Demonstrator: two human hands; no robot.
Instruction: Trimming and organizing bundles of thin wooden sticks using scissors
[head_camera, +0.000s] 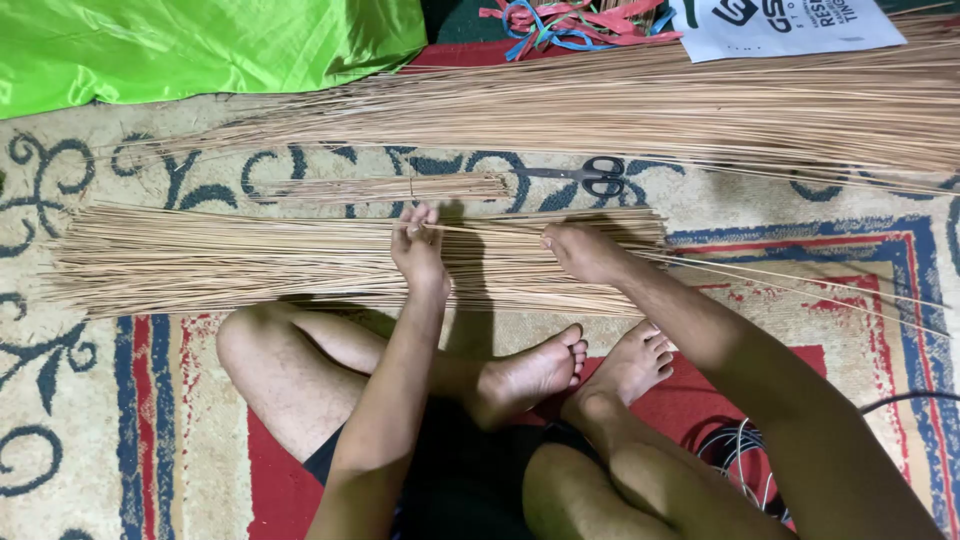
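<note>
I sit cross-legged on a patterned carpet (120, 420). A wide flat pile of thin tan sticks (220, 262) lies across the carpet in front of my feet. My left hand (417, 248) pinches a thin stick above the pile. That stick runs right to my right hand (583, 252), which closes around it with knuckles resting on the pile. Several loose sticks (830, 285) trail out to the right past my right forearm.
A larger heap of long sticks (700, 105) lies farther back. A small bundle of sticks (400, 187) and black scissors (590, 176) lie between the two. Green cloth (180, 45), coloured plastic strips (570, 22) and a white printed sheet (790, 25) sit at the far edge. Coiled wire (745, 455) lies by my right knee.
</note>
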